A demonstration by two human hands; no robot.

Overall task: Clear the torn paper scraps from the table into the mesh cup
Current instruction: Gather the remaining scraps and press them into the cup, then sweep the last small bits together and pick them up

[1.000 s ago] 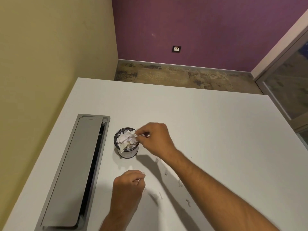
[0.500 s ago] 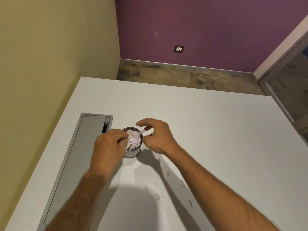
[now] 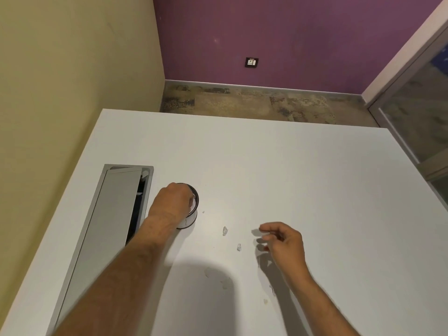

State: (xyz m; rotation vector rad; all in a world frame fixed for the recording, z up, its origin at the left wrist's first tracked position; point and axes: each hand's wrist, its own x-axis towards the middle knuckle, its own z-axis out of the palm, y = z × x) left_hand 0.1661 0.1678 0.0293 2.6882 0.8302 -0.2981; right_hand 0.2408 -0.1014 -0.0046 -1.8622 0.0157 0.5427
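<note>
Scraps [image 3: 225,230] lie on the desk [image 3: 291,180] between cup [image 3: 195,197] and right hand [image 3: 283,243], whose grip hangs loose, empty. Left hand [image 3: 173,202] presses into the cup, its grip hidden. Feather-light, flimsy paper: pinch each edge with fingertips.

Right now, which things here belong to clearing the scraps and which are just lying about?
Job:
mesh cup
paper scraps on the table
left hand over the cup
right hand

Not part of it:
grey cable hatch
wall socket

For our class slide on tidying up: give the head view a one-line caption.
Left hand over the mesh cup, right hand near scraps on the table.
</note>
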